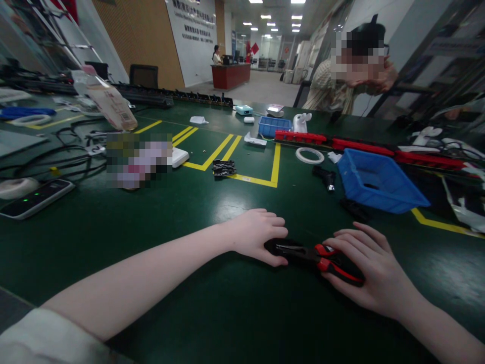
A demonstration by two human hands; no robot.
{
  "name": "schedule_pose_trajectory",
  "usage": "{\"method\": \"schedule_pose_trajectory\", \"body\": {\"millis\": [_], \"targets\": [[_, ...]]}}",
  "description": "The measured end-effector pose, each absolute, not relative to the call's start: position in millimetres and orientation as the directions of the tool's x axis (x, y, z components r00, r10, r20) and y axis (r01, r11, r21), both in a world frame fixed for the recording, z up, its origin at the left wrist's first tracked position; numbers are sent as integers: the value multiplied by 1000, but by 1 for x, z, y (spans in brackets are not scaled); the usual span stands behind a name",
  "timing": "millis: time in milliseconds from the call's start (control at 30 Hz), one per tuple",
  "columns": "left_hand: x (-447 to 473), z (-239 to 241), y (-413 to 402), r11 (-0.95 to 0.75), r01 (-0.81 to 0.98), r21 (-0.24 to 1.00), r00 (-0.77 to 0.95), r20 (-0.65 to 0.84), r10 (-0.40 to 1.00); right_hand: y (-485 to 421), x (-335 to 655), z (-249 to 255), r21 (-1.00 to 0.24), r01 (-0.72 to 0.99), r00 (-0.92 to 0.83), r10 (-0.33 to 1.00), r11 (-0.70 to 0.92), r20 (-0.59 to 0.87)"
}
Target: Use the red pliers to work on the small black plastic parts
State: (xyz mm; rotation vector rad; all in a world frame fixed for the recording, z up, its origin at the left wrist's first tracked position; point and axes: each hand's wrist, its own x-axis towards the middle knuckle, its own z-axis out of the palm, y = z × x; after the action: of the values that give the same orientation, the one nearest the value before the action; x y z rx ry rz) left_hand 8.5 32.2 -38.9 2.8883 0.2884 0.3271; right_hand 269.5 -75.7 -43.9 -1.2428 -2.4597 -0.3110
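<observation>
A pair of pliers (322, 258) with red and black handles lies across the front of the green table, its jaws pointing left. Round its handles curls my right hand (373, 268), thumb below and fingers above. My left hand (259, 235) is closed at the jaw end, with thumb and fingers about a small black piece (271, 245) that meets the jaws. What that piece is, I cannot make out. Beyond my hands, a cluster of small black parts (224, 168) rests near a yellow tape line.
A blue bin (381, 182) stands at right, with a black tool (326, 178) and a white ring (309, 155) beside it. Red strips (359, 145) run behind. At left are a bottle (109, 98), cables (76, 146) and a power strip-like device (38, 198). A person (333, 86) sits opposite.
</observation>
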Motion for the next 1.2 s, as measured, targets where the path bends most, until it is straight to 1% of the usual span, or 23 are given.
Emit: {"method": "schedule_pose_trajectory", "body": {"millis": [267, 367, 567, 700, 900, 1033, 1100, 1200], "targets": [[9, -37, 32, -948, 170, 271, 956, 186, 225, -75, 272, -42, 81, 801, -570, 713, 594, 408], [8, -38, 32, -950, 168, 265, 957, 189, 222, -74, 272, -41, 83, 799, -574, 712, 596, 404], [8, -38, 32, -964, 167, 207, 950, 230, 213, -74, 273, -42, 74, 793, -577, 708, 604, 407], [7, -37, 31, -964, 192, 186, 946, 225, 231, -75, 273, -44, 46, 802, -560, 721, 596, 408], [5, -36, 32, -960, 238, 146, 936, 228, 267, -71, 276, -45, 14, 806, -519, 697, 591, 495], [4, -34, 29, -957, 276, 88, 927, 238, 289, -70, 278, -46, -17, 833, -467, 719, 553, 514], [4, -34, 28, -956, 288, 57, 926, 237, 293, -69, 278, -46, -11, 839, -464, 725, 544, 510], [3, -33, 27, -955, 294, 39, 927, 230, 295, -69, 280, -45, 37, 826, -499, 701, 562, 509]]}}
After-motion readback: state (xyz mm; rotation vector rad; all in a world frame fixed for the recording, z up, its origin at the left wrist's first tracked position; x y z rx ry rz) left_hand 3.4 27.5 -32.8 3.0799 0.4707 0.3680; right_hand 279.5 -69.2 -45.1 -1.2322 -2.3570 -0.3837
